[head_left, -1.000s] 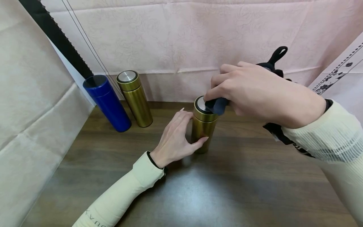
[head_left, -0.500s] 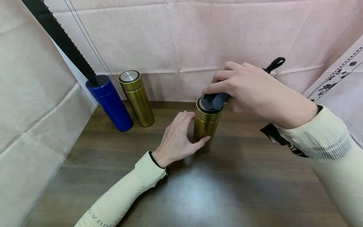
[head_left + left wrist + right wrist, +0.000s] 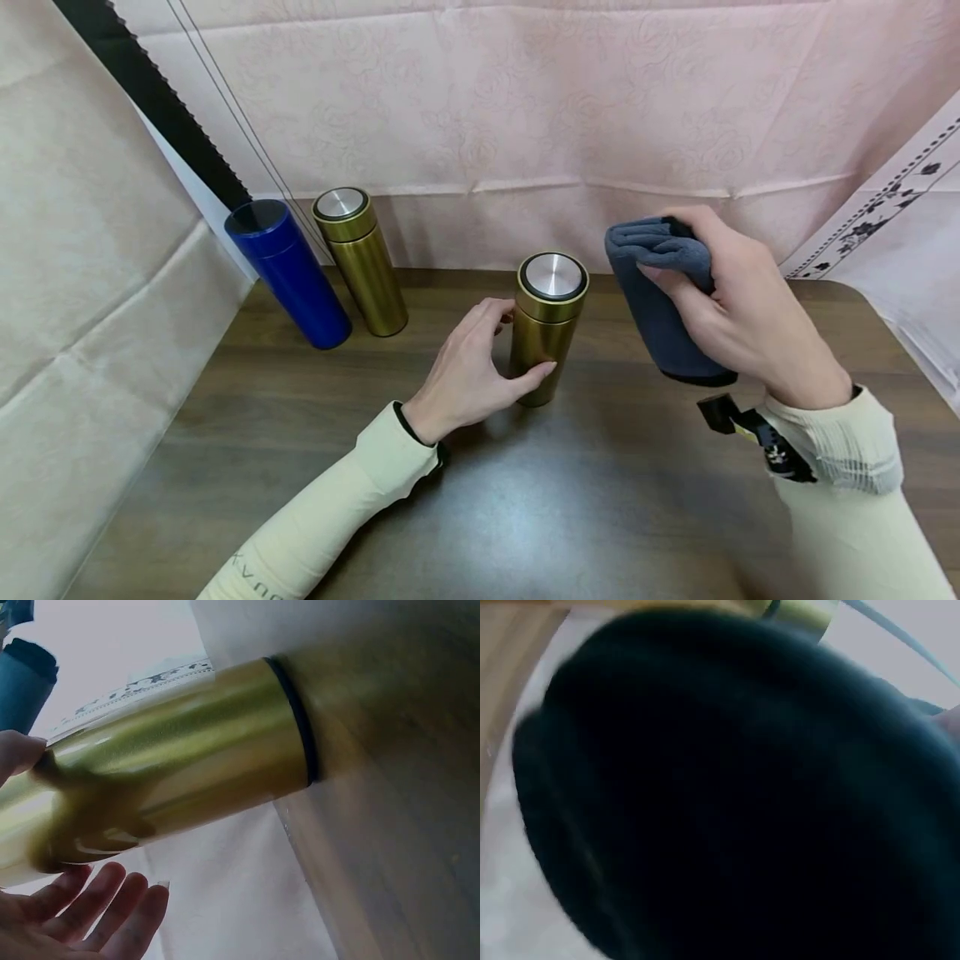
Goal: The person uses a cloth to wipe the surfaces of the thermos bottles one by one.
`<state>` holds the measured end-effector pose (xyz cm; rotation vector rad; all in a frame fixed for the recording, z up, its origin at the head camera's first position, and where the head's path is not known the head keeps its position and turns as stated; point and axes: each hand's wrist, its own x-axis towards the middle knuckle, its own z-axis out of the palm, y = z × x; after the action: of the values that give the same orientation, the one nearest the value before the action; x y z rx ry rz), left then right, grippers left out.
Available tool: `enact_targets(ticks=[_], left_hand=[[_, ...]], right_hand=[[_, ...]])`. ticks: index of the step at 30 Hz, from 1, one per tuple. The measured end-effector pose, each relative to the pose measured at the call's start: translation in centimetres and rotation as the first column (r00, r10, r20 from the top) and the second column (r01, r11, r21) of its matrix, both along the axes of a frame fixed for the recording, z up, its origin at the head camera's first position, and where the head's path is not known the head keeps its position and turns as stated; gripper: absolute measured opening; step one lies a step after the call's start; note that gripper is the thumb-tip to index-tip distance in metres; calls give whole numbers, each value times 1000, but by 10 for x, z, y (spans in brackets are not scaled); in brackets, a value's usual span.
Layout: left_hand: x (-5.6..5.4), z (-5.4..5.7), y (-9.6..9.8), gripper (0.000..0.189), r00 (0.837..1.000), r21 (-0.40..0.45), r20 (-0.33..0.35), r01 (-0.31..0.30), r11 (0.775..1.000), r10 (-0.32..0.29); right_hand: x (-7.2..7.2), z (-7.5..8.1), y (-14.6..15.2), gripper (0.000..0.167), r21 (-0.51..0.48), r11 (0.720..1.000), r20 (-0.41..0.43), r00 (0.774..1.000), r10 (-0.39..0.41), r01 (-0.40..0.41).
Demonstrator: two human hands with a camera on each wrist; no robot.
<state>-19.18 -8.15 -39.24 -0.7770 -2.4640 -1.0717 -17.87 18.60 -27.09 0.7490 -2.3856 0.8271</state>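
A gold thermos bottle [image 3: 546, 342] with a silver-topped lid stands upright on the wooden table. My left hand [image 3: 468, 375] holds its side, thumb across the near face and fingers behind, as the left wrist view shows along the bottle's body [image 3: 202, 742]. To the right, my right hand [image 3: 750, 300] grips a folded dark grey-blue cloth [image 3: 660, 300] with black edging, raised above the table and apart from the bottle. In the right wrist view the dark cloth [image 3: 727, 795] fills most of the picture and hides the fingers.
A second gold thermos [image 3: 363, 267] and a lidless-looking blue bottle [image 3: 292, 275] stand at the back left. Pale patterned cloth [image 3: 480, 108] covers the walls behind and at the left. The wooden table [image 3: 525, 517] has a rounded back right corner.
My right hand has drawn the cloth off the thermos lid, moving right and toward me, so the silver top shows fully. The left hand stays on the bottle.
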Motion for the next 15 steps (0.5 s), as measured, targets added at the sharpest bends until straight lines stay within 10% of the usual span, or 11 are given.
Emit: enact_targets(ticks=[15], left_hand=[[2, -14, 11, 77, 978, 274, 198, 10, 962, -67]], right_hand=[[-11, -33, -7, 32, -140, 983, 309, 948, -73, 121]])
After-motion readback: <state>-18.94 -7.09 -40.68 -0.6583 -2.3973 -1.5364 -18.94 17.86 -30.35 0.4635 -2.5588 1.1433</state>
